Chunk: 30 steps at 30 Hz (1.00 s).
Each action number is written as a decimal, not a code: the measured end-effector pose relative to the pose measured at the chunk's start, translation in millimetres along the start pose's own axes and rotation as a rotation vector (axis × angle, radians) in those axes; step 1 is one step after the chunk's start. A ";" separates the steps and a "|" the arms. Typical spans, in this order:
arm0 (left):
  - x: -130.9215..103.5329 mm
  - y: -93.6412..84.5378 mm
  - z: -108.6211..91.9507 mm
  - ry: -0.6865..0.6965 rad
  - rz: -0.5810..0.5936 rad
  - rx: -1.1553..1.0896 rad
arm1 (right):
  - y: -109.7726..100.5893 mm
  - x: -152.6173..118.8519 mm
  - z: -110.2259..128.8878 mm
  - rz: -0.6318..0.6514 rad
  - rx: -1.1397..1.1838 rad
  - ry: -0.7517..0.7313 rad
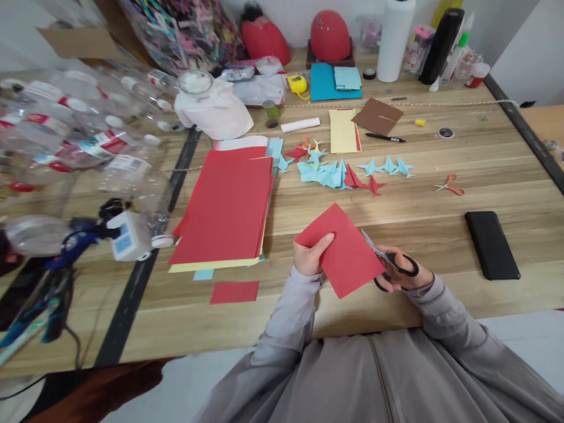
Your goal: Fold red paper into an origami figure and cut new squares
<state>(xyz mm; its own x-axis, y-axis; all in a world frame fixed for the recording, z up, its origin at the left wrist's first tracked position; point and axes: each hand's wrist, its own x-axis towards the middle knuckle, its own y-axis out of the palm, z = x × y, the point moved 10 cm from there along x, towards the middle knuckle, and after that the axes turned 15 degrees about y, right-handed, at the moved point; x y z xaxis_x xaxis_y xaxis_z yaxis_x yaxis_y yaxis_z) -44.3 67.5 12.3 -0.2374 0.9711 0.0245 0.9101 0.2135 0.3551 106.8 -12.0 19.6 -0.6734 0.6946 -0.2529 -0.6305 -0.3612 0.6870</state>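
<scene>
While your left hand point(312, 256) pinches the red sheet point(350, 255) above the table point(425, 217), maybe to keep it still | your right hand point(408, 276) holds the black-handled scissors point(390, 257) beside its edge | the paper pile point(227, 205) sits on your left, perhaps for easy reach.

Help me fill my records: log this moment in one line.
left hand: holds red paper | right hand: holds black-handled scissors | blades: beside paper's edge

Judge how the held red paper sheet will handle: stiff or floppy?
The red paper sheet is probably light, looking thin. Gripped at one corner by the left hand, it spreads nearly flat, so likely fairly stiff for paper. Its unheld near corner would probably bend if pushed.
</scene>
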 end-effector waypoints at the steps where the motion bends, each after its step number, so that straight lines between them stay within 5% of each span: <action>1: -0.3 1.1 -1.2 0.011 0.015 0.017 | 0.3 0.1 -1.6 0.014 -0.009 0.009; 21: -9.3 -1.2 12.8 -0.038 0.104 0.146 | 10.2 2.9 1.7 0.051 -0.015 0.074; 30: -8.8 0.3 6.6 0.004 0.064 0.141 | 13.3 2.6 13.2 0.018 0.014 -0.045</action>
<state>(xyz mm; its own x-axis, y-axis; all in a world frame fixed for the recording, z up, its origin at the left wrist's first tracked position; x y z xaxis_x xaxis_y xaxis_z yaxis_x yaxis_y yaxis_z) -39.7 59.7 6.0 -0.1788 0.9828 0.0464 0.9619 0.1647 0.2184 101.8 -6.8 37.1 -0.6663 0.7154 -0.2103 -0.6130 -0.3649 0.7008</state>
